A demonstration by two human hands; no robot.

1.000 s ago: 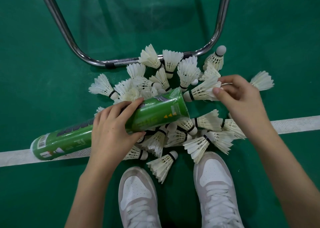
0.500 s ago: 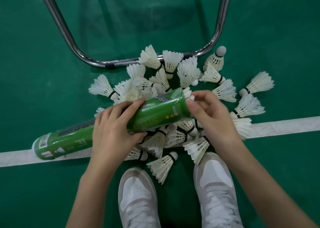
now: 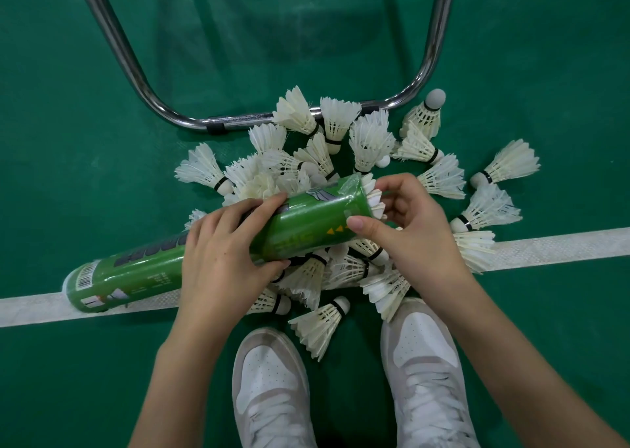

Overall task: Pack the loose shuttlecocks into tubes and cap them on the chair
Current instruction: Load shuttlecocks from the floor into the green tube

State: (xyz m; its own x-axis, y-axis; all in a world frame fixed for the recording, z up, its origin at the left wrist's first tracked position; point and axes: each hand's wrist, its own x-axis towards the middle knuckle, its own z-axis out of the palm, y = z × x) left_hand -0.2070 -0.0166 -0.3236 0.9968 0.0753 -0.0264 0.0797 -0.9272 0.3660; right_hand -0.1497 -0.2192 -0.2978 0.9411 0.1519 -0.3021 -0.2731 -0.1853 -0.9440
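A green shuttlecock tube (image 3: pixel 313 222) lies tilted across the floor, its open mouth up and to the right. My left hand (image 3: pixel 225 253) grips it around the middle. My right hand (image 3: pixel 405 229) is at the mouth, thumb on the tube wall, fingers curled against a white shuttlecock (image 3: pixel 373 199) whose feather tips stick out of the opening. Several loose white shuttlecocks (image 3: pixel 368 141) lie heaped on the floor under and around the tube.
The chrome chair leg frame (image 3: pixel 211 124) curves across the green floor just behind the pile. A white court line (image 3: pixel 545 246) runs left to right under the tube. My two white shoes (image 3: pixel 269 389) stand close below the pile.
My right hand brought a shuttlecock from the right side of the pile to the tube's mouth and pushed it in. The left hand and tube have barely moved.
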